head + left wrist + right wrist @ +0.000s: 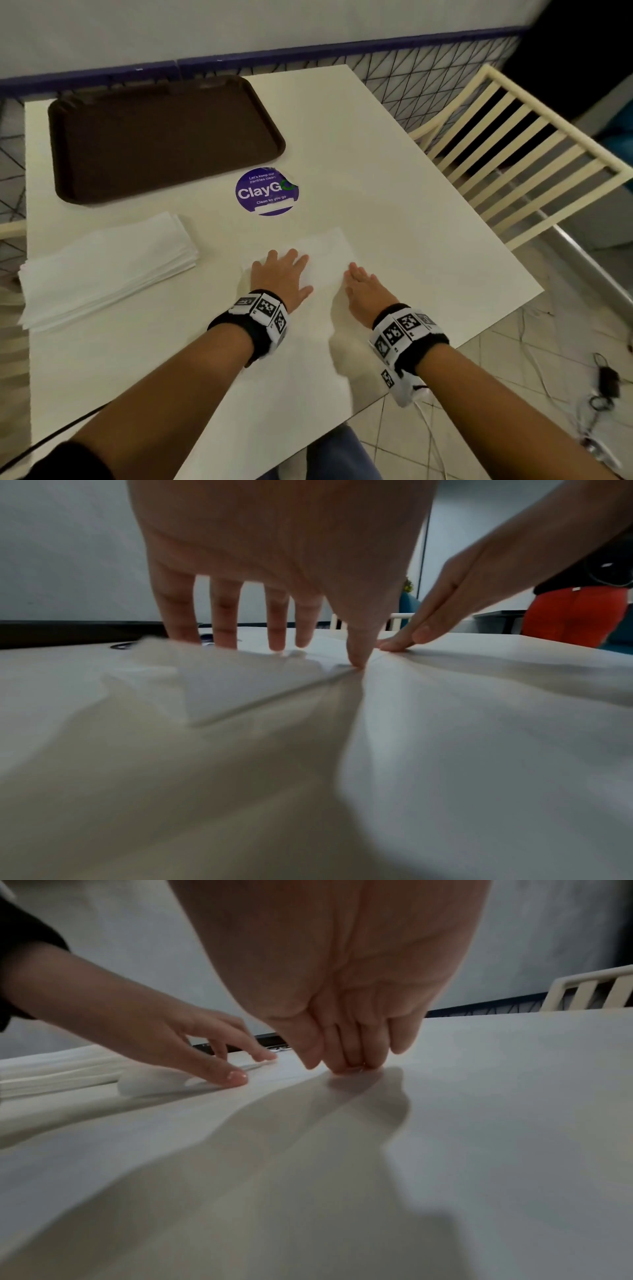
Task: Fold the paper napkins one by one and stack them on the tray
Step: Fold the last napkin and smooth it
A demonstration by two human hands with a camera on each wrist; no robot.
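Observation:
A single white napkin [325, 253] lies flat on the white table [394, 192], in front of the round sticker. My left hand [281, 274] rests on its left part with fingers spread and straight [222, 620]. My right hand [363, 287] presses its right edge with straight fingers held together [356, 1058]. The napkin [246, 685] shows a folded edge under my left thumb. A pile of unfolded white napkins [106, 267] sits to the left of the hands. The dark brown tray [161, 137] lies at the back left with nothing on it.
A purple round sticker [267, 192] is stuck on the table between tray and napkin. A cream slatted chair [513, 154] stands at the table's right edge. Cables and an adapter [606, 380] lie on the tiled floor at right. A wall runs behind the table.

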